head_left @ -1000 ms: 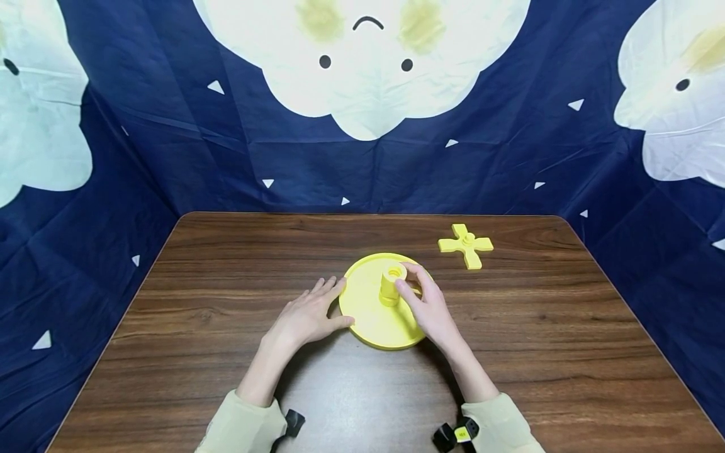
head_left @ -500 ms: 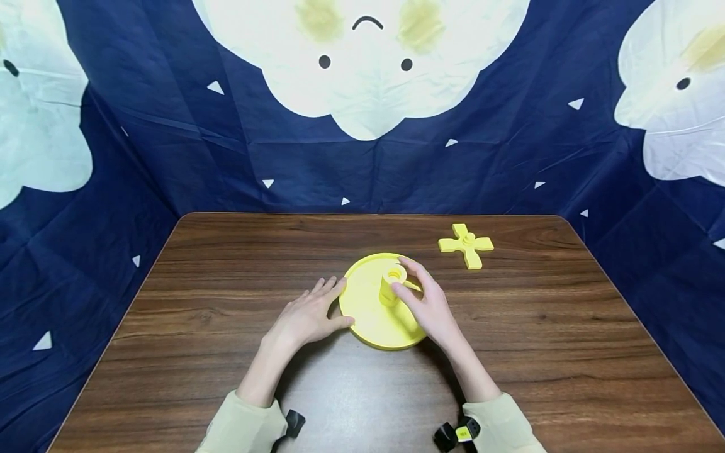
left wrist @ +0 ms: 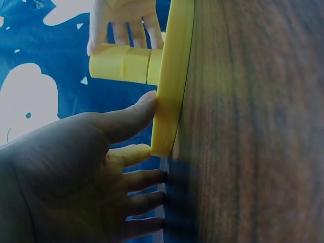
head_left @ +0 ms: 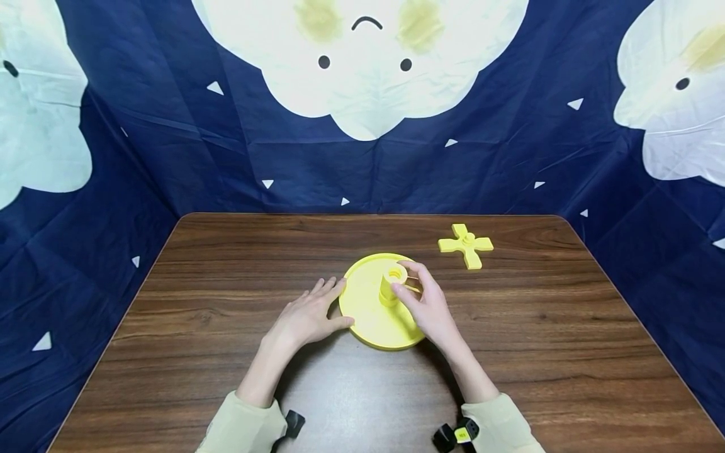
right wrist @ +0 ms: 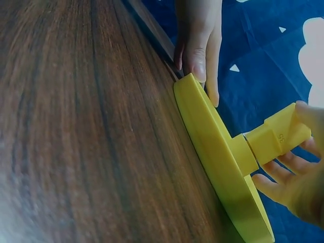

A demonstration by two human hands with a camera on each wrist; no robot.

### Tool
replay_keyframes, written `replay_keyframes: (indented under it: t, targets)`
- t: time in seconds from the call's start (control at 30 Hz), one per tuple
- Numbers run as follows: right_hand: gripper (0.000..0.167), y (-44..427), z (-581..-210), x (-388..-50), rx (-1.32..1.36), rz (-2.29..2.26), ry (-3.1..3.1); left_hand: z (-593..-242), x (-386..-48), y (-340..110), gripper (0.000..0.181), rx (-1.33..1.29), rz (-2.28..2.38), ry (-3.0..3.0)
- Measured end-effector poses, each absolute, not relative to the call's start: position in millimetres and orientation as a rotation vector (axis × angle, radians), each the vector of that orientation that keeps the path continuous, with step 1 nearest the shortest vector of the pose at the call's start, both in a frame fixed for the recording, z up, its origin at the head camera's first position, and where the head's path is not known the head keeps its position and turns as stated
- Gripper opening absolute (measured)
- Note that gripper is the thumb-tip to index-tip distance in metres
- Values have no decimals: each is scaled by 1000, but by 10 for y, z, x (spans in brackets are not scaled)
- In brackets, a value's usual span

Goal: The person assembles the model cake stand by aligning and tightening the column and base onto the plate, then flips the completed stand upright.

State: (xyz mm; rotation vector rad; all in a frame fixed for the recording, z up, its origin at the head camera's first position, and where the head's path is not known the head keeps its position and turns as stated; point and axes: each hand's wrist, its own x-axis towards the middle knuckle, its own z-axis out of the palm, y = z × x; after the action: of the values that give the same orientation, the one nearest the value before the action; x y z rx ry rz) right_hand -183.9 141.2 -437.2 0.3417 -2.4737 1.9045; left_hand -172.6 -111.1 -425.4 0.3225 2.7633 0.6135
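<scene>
A round yellow tray-like disc with a raised rim lies flat on the table. Upright on its centre post stands a yellow hollow cylinder, open at the top; a thin seam shows between it and the post in the left wrist view. My right hand pinches the cylinder near its top, thumb on the near side and fingers behind. My left hand rests at the disc's left edge, its thumb and index finger touching the rim, fingers straight and spread.
A yellow four-armed cross piece with a small central stub lies at the back right of the wood-grain table. A dark blue cloth with white cloud shapes hangs behind and at both sides.
My right thumb and fingers have shifted a little round the top of the cylinder. The left hand, the disc and the cross piece have stayed in place.
</scene>
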Motion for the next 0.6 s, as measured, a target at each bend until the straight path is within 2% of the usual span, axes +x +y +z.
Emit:
replay_keyframes:
  t: [0.3, 0.6]
  targets:
    - [47, 1406, -4346, -1828, 418, 1898, -2506, -4255, -1727, -1108, 84, 319, 610, 2762]
    - [48, 1403, -4380, -1829, 331, 1914, -2478, -4259, -1730, -1106, 84, 324, 612, 2765]
